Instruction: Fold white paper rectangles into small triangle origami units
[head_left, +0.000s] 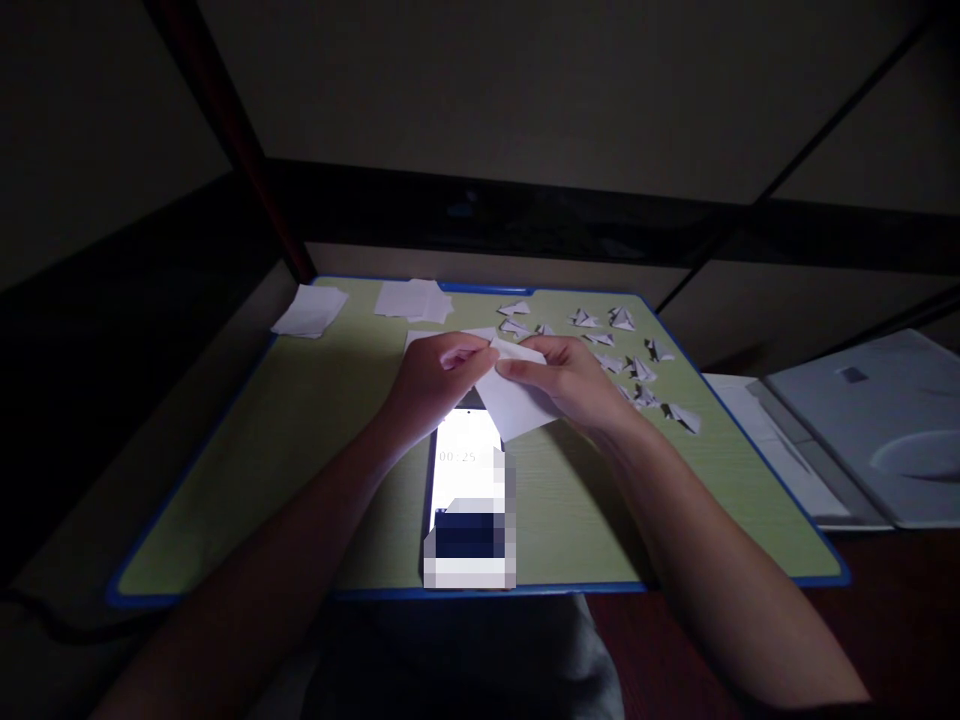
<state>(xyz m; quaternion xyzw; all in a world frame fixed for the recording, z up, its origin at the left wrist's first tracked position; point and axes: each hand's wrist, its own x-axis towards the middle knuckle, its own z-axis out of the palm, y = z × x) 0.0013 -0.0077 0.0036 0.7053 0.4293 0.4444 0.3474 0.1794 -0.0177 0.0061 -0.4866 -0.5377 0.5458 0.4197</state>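
Between both hands, above the middle of the table, is a sheet of white paper point(519, 402), partly folded along its top. My left hand point(441, 375) pinches its upper left corner between thumb and fingers. Gripping the upper right edge is my right hand point(564, 375), thumb laid across the front. Just below the hands lies a lit phone point(463, 480) showing a timer, its lower part blurred out. Behind the left hand another white sheet point(417, 336) shows in part. Several small folded paper pieces point(600, 340) lie scattered to the right.
The green table point(285, 450) has a blue rim. Loose white sheets point(311, 310) lie at its far left corner, with another paper stack point(412, 299) at the back. A large pale flat object point(892, 420) stands beyond the right edge. Dark panels rise behind.
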